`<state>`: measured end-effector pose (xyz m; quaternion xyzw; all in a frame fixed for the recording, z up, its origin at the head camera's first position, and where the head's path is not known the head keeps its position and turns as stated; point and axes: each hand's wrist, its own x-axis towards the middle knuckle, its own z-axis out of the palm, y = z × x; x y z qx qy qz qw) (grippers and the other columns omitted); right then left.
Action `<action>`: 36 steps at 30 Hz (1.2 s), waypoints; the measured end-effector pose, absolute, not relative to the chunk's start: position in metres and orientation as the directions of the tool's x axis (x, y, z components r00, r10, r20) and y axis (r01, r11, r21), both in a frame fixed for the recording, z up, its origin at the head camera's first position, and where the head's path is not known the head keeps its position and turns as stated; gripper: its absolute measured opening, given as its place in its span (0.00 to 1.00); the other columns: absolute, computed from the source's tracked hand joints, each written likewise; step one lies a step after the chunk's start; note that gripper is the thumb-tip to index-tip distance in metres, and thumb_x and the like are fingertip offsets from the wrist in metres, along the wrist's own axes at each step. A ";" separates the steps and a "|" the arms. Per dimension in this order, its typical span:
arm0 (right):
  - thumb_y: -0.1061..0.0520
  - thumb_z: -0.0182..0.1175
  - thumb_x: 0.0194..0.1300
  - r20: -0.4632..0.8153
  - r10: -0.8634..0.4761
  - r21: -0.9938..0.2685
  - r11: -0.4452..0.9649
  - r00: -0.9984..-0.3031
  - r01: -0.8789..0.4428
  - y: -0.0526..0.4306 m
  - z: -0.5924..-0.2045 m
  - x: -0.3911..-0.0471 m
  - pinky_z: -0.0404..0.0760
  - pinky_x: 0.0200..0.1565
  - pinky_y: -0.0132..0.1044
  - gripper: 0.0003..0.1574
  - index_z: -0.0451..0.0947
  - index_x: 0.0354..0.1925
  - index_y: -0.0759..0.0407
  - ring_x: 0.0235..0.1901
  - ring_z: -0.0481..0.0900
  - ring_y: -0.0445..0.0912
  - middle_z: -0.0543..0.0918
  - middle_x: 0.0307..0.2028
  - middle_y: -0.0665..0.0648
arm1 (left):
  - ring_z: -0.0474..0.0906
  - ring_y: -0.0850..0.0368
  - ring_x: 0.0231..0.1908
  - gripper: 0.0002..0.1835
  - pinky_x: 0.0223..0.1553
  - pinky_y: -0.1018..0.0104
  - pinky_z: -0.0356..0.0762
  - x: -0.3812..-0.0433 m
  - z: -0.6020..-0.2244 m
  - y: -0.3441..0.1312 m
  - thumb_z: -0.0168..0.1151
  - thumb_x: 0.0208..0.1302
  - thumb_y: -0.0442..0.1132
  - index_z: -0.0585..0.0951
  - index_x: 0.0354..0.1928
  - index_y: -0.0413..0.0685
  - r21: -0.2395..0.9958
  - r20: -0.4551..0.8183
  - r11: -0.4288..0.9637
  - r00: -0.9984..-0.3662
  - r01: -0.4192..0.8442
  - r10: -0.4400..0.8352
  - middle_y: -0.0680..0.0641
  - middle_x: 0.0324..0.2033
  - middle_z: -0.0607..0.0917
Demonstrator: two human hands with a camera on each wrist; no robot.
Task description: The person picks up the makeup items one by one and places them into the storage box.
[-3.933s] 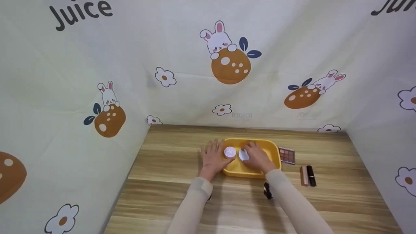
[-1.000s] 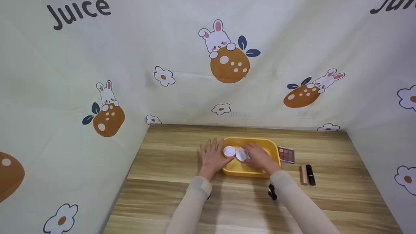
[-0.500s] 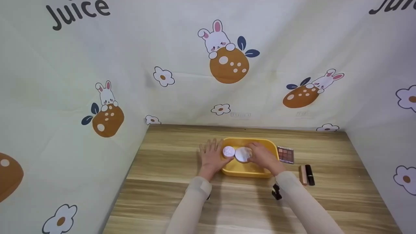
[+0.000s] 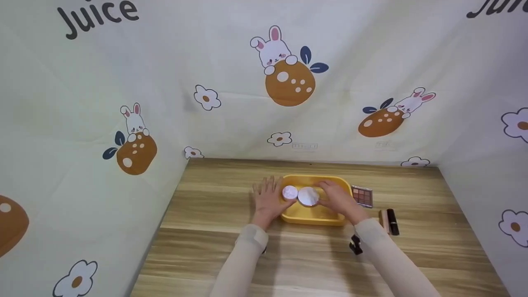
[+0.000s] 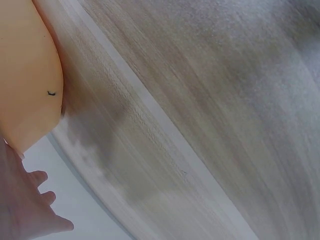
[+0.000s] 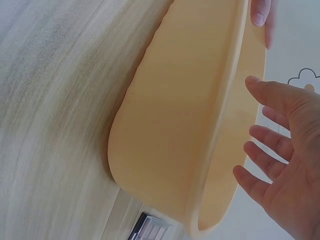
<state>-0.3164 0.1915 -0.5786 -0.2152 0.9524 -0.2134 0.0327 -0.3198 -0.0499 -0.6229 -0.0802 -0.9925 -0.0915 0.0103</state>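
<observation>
Inside the yellow basin (image 4: 313, 215), a small round tub (image 4: 290, 192) with a pale speckled lid sits at the left end. Touching or nearly touching it is a larger round white case (image 4: 308, 196). My left hand (image 4: 268, 201) rests at the basin's left rim, fingers straight and spread, its thumb close to the small tub. Over the right part of the basin is my right hand (image 4: 340, 202); in the right wrist view its fingers (image 6: 267, 160) are spread apart and hold nothing. The left wrist view shows only part of my left hand (image 5: 25, 205) beside the basin's outer wall (image 5: 30, 75).
An eyeshadow palette (image 4: 362, 196) lies against the basin's right side on the wooden table (image 4: 206, 247). Farther right, a pinkish tube (image 4: 384, 221) and a black tube (image 4: 393, 222) lie side by side. Printed cloth walls (image 4: 231, 136) enclose the table.
My right hand has let go of the larger white case and drawn back to the right. Earlier, that case moved left toward the small tub. My left hand has stayed in place.
</observation>
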 end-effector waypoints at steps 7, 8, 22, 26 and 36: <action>0.55 0.70 0.61 0.023 -0.407 -0.402 0.832 -0.913 -0.381 0.197 -0.575 -0.313 0.69 0.67 0.59 0.35 0.73 0.64 0.63 0.65 0.71 0.63 0.76 0.63 0.66 | 0.51 0.40 0.77 0.52 0.74 0.32 0.45 -0.320 -0.622 -0.050 0.50 0.58 0.78 0.55 0.78 0.60 0.188 0.035 0.968 -0.986 0.165 0.161 0.44 0.78 0.58; 0.55 0.70 0.61 0.031 -0.410 -0.397 0.832 -0.912 -0.388 0.198 -0.575 -0.313 0.69 0.67 0.59 0.35 0.73 0.64 0.64 0.65 0.71 0.63 0.76 0.63 0.67 | 0.51 0.40 0.77 0.52 0.74 0.31 0.45 -0.320 -0.622 -0.050 0.50 0.58 0.78 0.55 0.78 0.60 0.186 0.035 0.968 -0.986 0.166 0.162 0.44 0.78 0.58; 0.57 0.69 0.62 0.058 -0.410 -0.395 0.828 -0.910 -0.398 0.220 -0.573 -0.308 0.71 0.65 0.59 0.35 0.72 0.64 0.67 0.65 0.71 0.64 0.76 0.63 0.68 | 0.50 0.42 0.78 0.51 0.74 0.31 0.44 -0.321 -0.622 -0.051 0.48 0.58 0.79 0.55 0.78 0.62 0.175 0.024 0.971 -0.986 0.164 0.163 0.46 0.78 0.57; 0.57 0.68 0.63 0.040 -0.395 -0.406 0.833 -0.918 -0.376 0.227 -0.573 -0.306 0.70 0.66 0.61 0.35 0.70 0.65 0.66 0.65 0.70 0.66 0.75 0.64 0.68 | 0.50 0.42 0.78 0.51 0.74 0.32 0.44 -0.321 -0.622 -0.051 0.48 0.58 0.79 0.55 0.78 0.61 0.160 0.022 0.974 -0.987 0.162 0.160 0.46 0.78 0.57; 0.57 0.69 0.61 0.064 -0.340 -0.420 0.843 -0.938 -0.335 0.242 -0.574 -0.304 0.68 0.66 0.63 0.36 0.71 0.65 0.65 0.64 0.70 0.69 0.74 0.64 0.71 | 0.49 0.41 0.78 0.51 0.74 0.32 0.43 -0.321 -0.625 -0.051 0.48 0.59 0.79 0.55 0.78 0.60 0.174 0.018 0.972 -0.987 0.160 0.159 0.44 0.78 0.56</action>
